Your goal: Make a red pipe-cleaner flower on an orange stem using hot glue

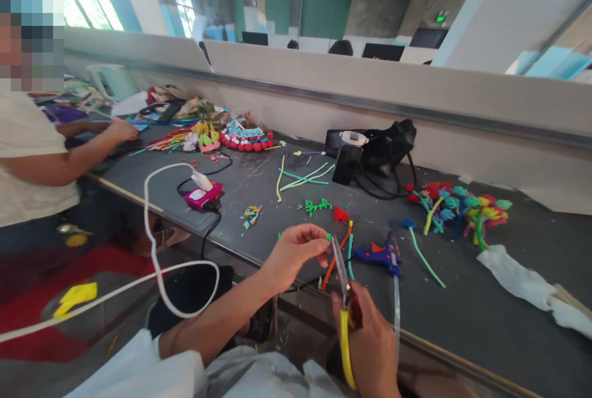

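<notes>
My left hand [296, 255] is pinched on a short green pipe cleaner piece [328, 237] just above the near edge of the dark table [462, 318]. My right hand [370, 348] grips yellow-handled scissors [345, 299], blades pointing up toward that green piece and almost touching it. An orange pipe cleaner [337, 254] and a blue glue gun [380, 256] lie on the table just behind the scissors.
Loose pipe cleaners [303, 177], a bunch of pipe-cleaner flowers [457, 208], a black bag [379, 151], a pink device [202, 195] with a white cable [152, 244] and white cloth [522, 281] lie on the table. A person [37, 157] sits at the left.
</notes>
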Motion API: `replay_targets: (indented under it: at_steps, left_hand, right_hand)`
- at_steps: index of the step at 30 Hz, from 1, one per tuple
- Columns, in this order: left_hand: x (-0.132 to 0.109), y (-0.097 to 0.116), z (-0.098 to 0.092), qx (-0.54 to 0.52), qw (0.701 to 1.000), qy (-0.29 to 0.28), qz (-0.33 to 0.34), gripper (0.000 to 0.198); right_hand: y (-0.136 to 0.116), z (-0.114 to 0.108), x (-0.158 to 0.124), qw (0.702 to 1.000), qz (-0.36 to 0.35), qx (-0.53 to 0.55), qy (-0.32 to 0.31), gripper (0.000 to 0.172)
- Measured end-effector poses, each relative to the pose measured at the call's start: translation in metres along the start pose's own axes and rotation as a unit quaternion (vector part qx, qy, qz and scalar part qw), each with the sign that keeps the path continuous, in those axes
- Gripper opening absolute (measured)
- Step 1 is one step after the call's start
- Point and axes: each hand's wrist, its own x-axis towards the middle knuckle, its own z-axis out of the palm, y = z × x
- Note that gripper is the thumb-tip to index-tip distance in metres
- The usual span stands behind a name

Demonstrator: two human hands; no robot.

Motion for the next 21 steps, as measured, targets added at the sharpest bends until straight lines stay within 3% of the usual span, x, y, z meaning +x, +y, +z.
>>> replay_targets:
  at_steps: [21]
  left_hand:
    - [-0.010, 0.002, 0.008, 0.035, 0.999, 0.033, 0.004, 0.012]
  right_hand:
    - [0.019, 0.010, -0.013, 0.994, -0.056, -0.085, 0.030, 0.035]
